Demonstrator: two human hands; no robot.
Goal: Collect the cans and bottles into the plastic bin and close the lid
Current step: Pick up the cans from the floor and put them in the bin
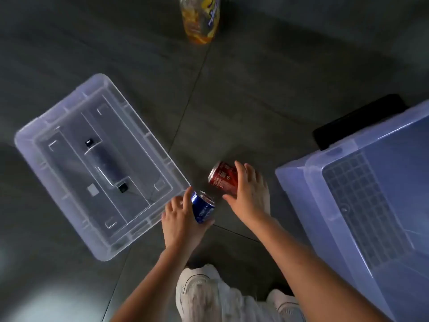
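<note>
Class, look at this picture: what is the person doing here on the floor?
A person bends over a dark tiled floor. The left hand grips a blue can; the right hand closes on a red can. The open plastic bin stands to the right, its lid lies left, and a bottle waits farther off.

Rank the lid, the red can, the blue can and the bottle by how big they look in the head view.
1. lid
2. bottle, though it is cut off by the top edge
3. red can and blue can look about alike, each partly covered by a hand
</note>
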